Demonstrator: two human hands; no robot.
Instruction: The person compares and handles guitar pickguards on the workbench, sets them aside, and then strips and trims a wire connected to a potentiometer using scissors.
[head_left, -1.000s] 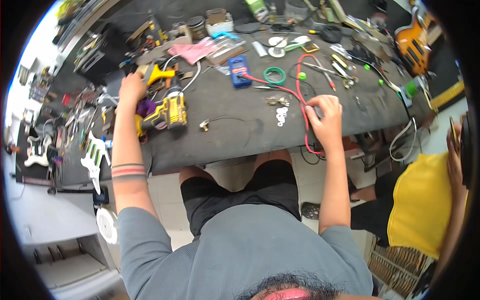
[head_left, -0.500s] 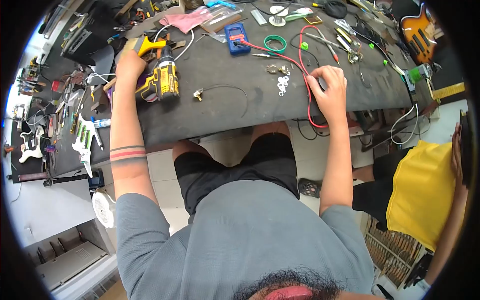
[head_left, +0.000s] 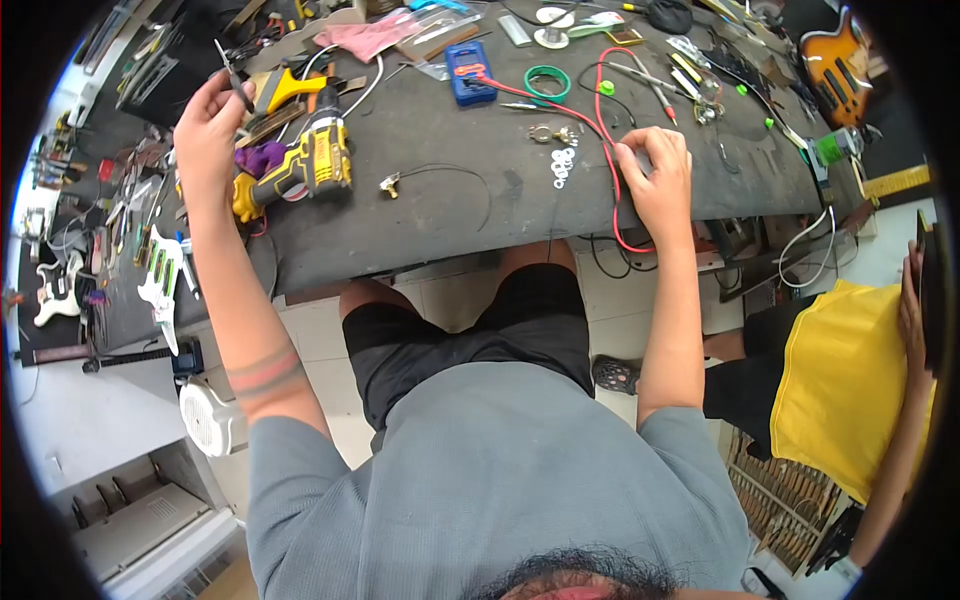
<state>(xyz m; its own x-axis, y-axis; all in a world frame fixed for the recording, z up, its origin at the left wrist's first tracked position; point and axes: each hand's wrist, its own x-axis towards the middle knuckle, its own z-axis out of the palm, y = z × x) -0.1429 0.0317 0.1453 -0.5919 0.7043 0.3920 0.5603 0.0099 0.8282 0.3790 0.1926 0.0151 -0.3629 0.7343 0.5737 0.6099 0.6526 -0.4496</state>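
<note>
Raised over the back left of the bench, my left hand (head_left: 212,120) is closed on a small dark tool (head_left: 233,76) with a thin pale tip. A yellow-handled brush (head_left: 293,90) and a yellow and black drill (head_left: 318,165) lie to its right. My right hand (head_left: 658,180) rests by the red cable (head_left: 613,195), thumb and fingers curled towards each other; whether they pinch the cable is unclear. Left of it are white rings (head_left: 560,168) and small metal parts (head_left: 553,133). A small jack with a black wire (head_left: 390,185) lies mid-bench.
A blue multimeter (head_left: 470,73), a green ring (head_left: 546,85) and a pink cloth (head_left: 370,38) lie towards the back. An orange guitar body (head_left: 836,65) is at the far right. A person in yellow (head_left: 840,385) stands at the right. Tools crowd the left.
My left hand has moved left and up from beside the brush and now has the dark tool in it. My right hand has stayed by the red cable. The view has shifted slightly.
</note>
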